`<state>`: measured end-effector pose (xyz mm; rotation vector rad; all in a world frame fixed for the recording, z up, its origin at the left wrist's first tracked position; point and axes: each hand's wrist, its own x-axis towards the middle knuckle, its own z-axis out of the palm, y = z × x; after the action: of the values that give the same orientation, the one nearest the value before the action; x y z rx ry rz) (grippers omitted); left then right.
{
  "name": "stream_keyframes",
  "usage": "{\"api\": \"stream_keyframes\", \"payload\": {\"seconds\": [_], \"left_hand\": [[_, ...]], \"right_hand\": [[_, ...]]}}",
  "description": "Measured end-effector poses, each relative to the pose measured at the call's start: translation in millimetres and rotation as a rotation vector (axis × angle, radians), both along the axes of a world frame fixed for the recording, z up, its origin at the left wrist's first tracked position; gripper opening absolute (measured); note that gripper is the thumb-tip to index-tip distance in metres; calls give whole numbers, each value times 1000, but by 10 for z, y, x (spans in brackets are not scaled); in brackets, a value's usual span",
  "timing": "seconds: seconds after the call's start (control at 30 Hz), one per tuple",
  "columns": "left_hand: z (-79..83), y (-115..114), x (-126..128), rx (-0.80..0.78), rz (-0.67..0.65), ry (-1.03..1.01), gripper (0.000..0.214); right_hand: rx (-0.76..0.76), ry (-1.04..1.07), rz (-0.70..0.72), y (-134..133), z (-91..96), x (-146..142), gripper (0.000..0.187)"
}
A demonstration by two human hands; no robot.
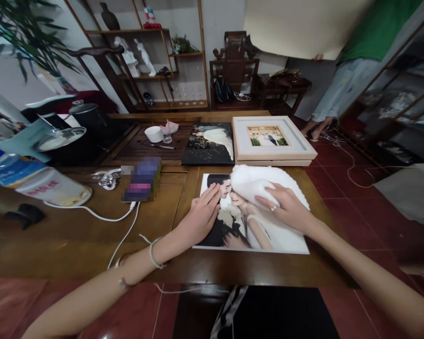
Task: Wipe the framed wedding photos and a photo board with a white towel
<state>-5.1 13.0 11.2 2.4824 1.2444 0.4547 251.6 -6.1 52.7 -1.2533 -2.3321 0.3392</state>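
Note:
A wedding photo panel (pixel 277 242) lies flat near the front edge of the wooden table (pixel 155 254). My left hand (pixel 204 214) rests on its left part, fingers stretched out and nothing held. Over the upper right of the photo lies a fluffy white cloth (pixel 249 182), bunched under my right hand (pixel 288 207), whose fingers close on it. The cloth hides that part of the picture, and its right part spreads toward the panel's edge.
Behind the panel sit a dark photo panel (pixel 212 150) and a pale framed photo (pixel 297 146). A phone (pixel 142 181) with cables, a bottle-like package (pixel 53 186), a white cup (pixel 154 134) and a black pot (pixel 86 117) stand leftward. Another person (pixel 356 80) holds a large board (pixel 297 28).

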Motion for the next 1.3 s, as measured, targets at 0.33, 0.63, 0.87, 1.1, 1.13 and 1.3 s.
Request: {"api": "stream_keyframes", "payload": {"seconds": [0.33, 0.63, 0.87, 1.1, 1.13, 1.3], "left_hand": [[-30, 3, 9, 3, 34, -69, 44], [-40, 2, -2, 1, 32, -97, 46], [-47, 13, -7, 0, 20, -91, 46], [-24, 11, 0, -25, 37, -85, 45], [-28, 10, 0, -24, 40, -89, 45], [-64, 13, -9, -6, 36, -127, 45]], "right_hand": [[72, 32, -59, -206, -86, -212, 19], [13, 74, 93, -922, 29, -388, 15], [104, -15, -65, -96, -69, -245, 25], [92, 29, -151, 197, -66, -269, 24], [110, 26, -128, 99, -70, -286, 22], [103, 47, -10, -659, -46, -402, 15]]}}
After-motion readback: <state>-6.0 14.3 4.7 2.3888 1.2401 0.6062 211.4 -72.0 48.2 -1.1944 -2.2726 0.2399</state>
